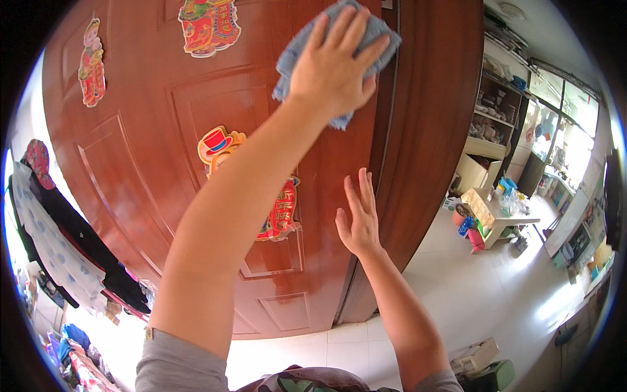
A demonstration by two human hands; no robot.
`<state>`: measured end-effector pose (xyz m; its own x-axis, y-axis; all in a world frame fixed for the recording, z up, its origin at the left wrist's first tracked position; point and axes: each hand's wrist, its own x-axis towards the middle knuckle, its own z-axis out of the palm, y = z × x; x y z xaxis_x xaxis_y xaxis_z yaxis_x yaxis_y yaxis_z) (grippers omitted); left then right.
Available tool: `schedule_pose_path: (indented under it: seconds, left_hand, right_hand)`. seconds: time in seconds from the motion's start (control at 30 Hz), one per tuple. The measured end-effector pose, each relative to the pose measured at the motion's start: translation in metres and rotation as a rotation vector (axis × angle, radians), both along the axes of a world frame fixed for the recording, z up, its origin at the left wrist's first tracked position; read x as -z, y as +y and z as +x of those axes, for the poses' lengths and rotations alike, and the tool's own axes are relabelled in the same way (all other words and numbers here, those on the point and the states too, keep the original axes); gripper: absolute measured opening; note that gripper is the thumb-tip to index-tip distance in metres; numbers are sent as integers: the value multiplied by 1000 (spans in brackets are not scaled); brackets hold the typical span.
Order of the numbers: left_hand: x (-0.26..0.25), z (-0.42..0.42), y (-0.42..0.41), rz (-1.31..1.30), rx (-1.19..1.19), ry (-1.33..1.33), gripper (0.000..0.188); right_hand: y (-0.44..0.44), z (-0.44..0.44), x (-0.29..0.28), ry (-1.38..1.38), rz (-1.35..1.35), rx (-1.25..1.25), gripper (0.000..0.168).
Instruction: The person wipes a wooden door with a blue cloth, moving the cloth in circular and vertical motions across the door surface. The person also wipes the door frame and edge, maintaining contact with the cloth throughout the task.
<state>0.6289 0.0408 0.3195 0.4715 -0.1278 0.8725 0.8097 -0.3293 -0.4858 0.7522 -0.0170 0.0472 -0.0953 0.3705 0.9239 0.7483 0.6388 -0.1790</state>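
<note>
My left hand (333, 68) is spread over a blue cloth (289, 63), holding it flat against the upper part of a reddish-brown panelled door (338, 147). Part of the cloth hangs below the palm. Lower down, my right hand (361, 220) is by the door's edge beside the dark frame (416, 122), fingers apart and nothing in it. Whether it touches the door I cannot tell. Colourful cut-out figure stickers are on the door: one at the top (210, 27), one at the left (92, 63), and one (284, 210) partly hidden behind my left forearm.
Clothes (59, 245) hang at the left, above a heap of fabric items (83, 357). Through the doorway at right are a shelf unit (492, 108), a low table (509, 213) loaded with items, and a pale tiled floor (465, 279). A small stool-like object (475, 357) stands at lower right.
</note>
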Motion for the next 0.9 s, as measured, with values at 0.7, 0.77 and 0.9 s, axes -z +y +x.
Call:
schedule_pose_path:
  seconds: [0.7,0.77,0.9]
  left_hand:
    - [303,-3,-29,-573,-23,435,66]
    - [326,-8,-34,-672,-9,494,63]
    - [372,-30,-44,-811,-32,599,63]
  right_hand:
    - [-11,47,-14,292,-130,-15,49]
    - [-11,44,-9,235,-128,-8,53]
    - [-11,37,-6,130,-127,33,57]
